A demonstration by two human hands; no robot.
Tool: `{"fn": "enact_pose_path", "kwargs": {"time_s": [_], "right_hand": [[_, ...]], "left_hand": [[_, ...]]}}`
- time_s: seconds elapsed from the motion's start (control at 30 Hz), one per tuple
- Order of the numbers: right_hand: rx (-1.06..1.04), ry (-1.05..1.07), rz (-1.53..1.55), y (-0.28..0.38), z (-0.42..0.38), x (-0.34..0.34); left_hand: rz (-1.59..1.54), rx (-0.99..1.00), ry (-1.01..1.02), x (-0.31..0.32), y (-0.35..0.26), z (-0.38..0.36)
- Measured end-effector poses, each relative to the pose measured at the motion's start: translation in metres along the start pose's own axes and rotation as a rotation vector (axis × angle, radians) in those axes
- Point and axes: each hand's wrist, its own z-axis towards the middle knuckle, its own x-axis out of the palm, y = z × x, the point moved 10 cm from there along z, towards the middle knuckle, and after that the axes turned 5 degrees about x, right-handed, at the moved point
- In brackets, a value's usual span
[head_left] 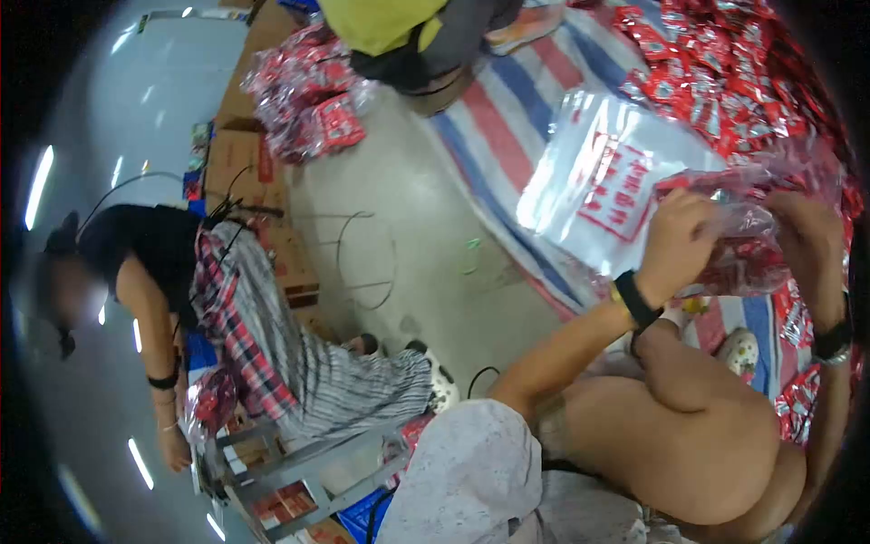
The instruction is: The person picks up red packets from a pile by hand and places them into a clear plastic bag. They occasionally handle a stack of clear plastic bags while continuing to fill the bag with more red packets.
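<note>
My left hand (pixel 675 238) is closed on the near-left edge of a clear plastic bag (pixel 748 222) with red packets showing through it. At the bag's other side my right hand (pixel 807 231) grips the plastic; its fingers are partly hidden and blurred. Between both hands the bag's film is bunched and glossy. Just left of it lies a flat stack of clear plastic bags (pixel 589 172) with red printing, on the striped sheet. A large heap of small red packets (pixel 716 72) spreads behind and to the right of my hands.
A red, white and blue striped sheet (pixel 494 118) covers the floor. Filled bags (pixel 313 91) lie by cardboard boxes (pixel 240 168). Another person (pixel 154 263) is at the left beside a metal frame (pixel 308 471). Someone in yellow and dark clothing (pixel 390 27) is at the top.
</note>
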Motion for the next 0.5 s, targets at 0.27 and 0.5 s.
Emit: {"fn": "enact_pose_path", "kwargs": {"time_s": [0.27, 0.5], "right_hand": [[0.316, 0.173, 0.025, -0.035, -0.068, 0.007], [0.504, 0.032, 0.146, -0.094, -0.122, -0.002]], "left_hand": [[0.798, -0.573, -0.201, -0.266, 0.004, -0.239], [0.366, -1.351, -0.553, -0.377, 0.091, -0.528]]}}
